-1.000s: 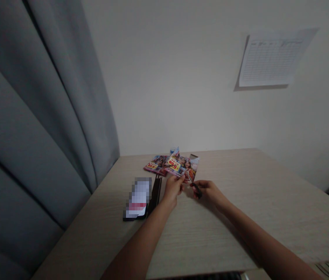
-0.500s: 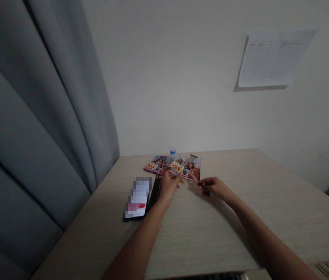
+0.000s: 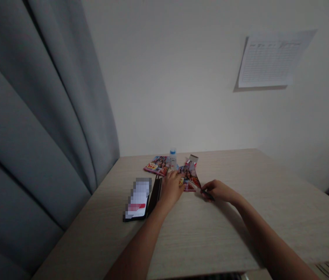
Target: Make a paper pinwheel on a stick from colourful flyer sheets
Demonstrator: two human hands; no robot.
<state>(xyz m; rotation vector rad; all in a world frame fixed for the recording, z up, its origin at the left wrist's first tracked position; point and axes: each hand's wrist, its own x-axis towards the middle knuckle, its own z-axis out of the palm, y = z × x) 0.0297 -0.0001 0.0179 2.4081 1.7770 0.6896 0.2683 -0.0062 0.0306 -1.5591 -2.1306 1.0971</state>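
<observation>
My left hand lies palm down with its fingers stretched over the left part of a colourful printed flyer. At the flyer's lower right corner, my right hand grips a slim dark tool; its exact kind is too small to make out. The tool's front end meets the flyer's right edge, which tapers to a point there. Behind my left hand stand a small clear bottle with a blue band and, to its left, more flyers lying flat.
A phone with a lit, blurred screen lies left of my left forearm, beside a dark flat strip-like object. A small box-like piece is behind the flyer. A grey curtain hangs at the left of the pale wooden table.
The flyer has come nearer to me and turned. My left hand has gone from a pinch at its edge to lying on it. My right hand, with the tool, has shifted slightly right and nearer.
</observation>
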